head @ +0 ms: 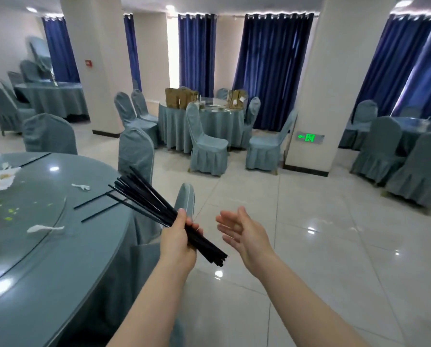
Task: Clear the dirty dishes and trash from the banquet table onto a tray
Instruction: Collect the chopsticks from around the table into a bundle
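Lying on the worktop (34, 271) at left were two white spoons (45, 229), crumpled napkins (1, 177) and loose black chopsticks (94, 200). Beside its edge the left hand (178, 240) gripped a fanned chopstick bundle (159, 209); the right hand (244, 234) hovered just beside it, fingers spread, holding nothing.

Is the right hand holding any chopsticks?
No, the right hand is open and empty; the left hand grips the chopsticks.
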`<state>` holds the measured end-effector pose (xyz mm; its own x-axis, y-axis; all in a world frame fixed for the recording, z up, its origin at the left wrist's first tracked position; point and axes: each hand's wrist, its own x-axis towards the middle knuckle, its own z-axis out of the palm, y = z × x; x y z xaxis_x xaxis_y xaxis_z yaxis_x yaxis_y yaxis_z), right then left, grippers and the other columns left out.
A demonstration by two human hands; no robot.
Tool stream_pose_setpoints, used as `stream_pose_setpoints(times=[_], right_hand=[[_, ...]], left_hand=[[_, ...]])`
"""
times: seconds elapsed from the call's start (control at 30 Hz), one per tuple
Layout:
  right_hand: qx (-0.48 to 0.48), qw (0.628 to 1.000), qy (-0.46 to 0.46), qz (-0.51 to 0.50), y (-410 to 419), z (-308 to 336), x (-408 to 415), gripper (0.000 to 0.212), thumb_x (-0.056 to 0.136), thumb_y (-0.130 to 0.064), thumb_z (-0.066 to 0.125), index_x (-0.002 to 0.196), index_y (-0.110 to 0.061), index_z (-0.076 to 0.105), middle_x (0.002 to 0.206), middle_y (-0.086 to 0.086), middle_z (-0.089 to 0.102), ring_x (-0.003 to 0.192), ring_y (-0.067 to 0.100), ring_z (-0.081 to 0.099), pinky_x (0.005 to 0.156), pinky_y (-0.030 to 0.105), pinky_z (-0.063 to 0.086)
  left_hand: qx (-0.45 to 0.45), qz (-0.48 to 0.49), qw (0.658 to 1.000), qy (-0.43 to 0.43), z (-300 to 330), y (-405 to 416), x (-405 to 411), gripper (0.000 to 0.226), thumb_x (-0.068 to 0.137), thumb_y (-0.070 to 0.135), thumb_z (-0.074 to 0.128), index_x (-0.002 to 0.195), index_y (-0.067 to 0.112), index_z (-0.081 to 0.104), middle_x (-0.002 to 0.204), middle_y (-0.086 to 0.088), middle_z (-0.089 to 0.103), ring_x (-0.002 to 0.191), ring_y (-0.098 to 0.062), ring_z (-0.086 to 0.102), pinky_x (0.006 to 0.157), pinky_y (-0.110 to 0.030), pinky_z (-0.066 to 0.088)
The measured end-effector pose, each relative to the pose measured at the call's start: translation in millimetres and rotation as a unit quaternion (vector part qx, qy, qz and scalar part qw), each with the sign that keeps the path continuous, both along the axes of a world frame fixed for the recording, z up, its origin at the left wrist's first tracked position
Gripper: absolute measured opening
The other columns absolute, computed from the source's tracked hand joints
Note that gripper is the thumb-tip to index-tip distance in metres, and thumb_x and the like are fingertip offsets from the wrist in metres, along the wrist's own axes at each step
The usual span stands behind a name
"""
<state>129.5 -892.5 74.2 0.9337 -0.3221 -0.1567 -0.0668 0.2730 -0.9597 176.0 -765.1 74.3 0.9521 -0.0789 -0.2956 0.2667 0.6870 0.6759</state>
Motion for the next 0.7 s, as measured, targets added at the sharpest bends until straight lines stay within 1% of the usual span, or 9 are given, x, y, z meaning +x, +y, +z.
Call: stream_pose_setpoints(times=[0.1,0.17,0.27,0.37,0.47,0.6,0.7], right_hand=[[-0.02,1.0,-0.014,-0.005,-87,20,13,0.04,0.1,-0.041,0.038,0.104,-0.014,0.068,0.1,0.0,0.074,0.098,0.016,0.069,0.084,0.031,0.05],[-0.037,0.999,-0.024,-0.007,-139,30,22,0.034,0.1,-0.036,0.041,0.103,-0.014,0.068,0.102,0.001,0.074,0.098,0.017,0.069,0.082,0.031,0.05],[-0.064,0.998,-0.026,-0.013,-204,35,40,0.026,0.099,-0.029,0.046,0.103,-0.015,0.068,0.102,0.002,0.074,0.097,0.019,0.069,0.08,0.031,0.05],[-0.069,0.998,-0.003,0.001,-241,29,59,0.023,0.099,-0.026,0.047,0.103,-0.016,0.067,0.102,0.002,0.074,0.095,0.018,0.07,0.08,0.031,0.051],[-0.078,0.996,0.017,0.027,-269,19,99,0.022,0.099,-0.023,0.046,0.102,-0.017,0.067,0.102,0.001,0.074,0.097,0.019,0.069,0.082,0.031,0.052],[-0.087,0.995,0.027,0.037,-303,16,169,0.02,0.098,-0.022,0.047,0.102,-0.017,0.067,0.103,0.003,0.073,0.098,0.021,0.068,0.086,0.033,0.051],[-0.099,0.993,0.036,0.06,-318,9,232,0.019,0.098,-0.022,0.049,0.101,-0.018,0.067,0.104,0.003,0.073,0.098,0.022,0.068,0.088,0.033,0.05]], left_hand=[[-0.032,-0.004,0.999,0.022,-5,-54,23,0.02,0.098,0.024,0.053,0.079,0.016,0.051,0.049,0.008,0.046,0.041,-0.007,0.044,0.052,-0.024,0.042],[-0.036,-0.011,0.999,0.023,-9,-82,35,0.023,0.098,0.026,0.052,0.076,0.018,0.05,0.048,0.009,0.039,0.039,-0.005,0.037,0.045,-0.021,0.037],[-0.031,0.025,0.999,0.029,-11,-116,53,0.025,0.096,0.025,0.056,0.073,0.019,0.05,0.045,0.01,0.03,0.035,-0.004,0.027,0.035,-0.016,0.028],[-0.042,0.056,0.995,0.064,-13,-129,69,0.031,0.096,0.024,0.055,0.068,0.019,0.044,0.041,0.011,0.026,0.031,-0.003,0.023,0.034,-0.014,0.023],[-0.055,0.068,0.993,0.082,-23,-139,98,0.032,0.096,0.024,0.054,0.067,0.02,0.043,0.039,0.012,0.026,0.03,-0.002,0.025,0.034,-0.012,0.023],[-0.05,0.058,0.994,0.078,-35,-168,152,0.029,0.097,0.025,0.052,0.069,0.022,0.045,0.037,0.011,0.029,0.03,-0.001,0.029,0.035,-0.01,0.027],[-0.062,0.077,0.993,0.068,-43,-188,209,0.028,0.098,0.024,0.049,0.071,0.021,0.045,0.036,0.012,0.031,0.029,-0.001,0.032,0.035,-0.009,0.029]])
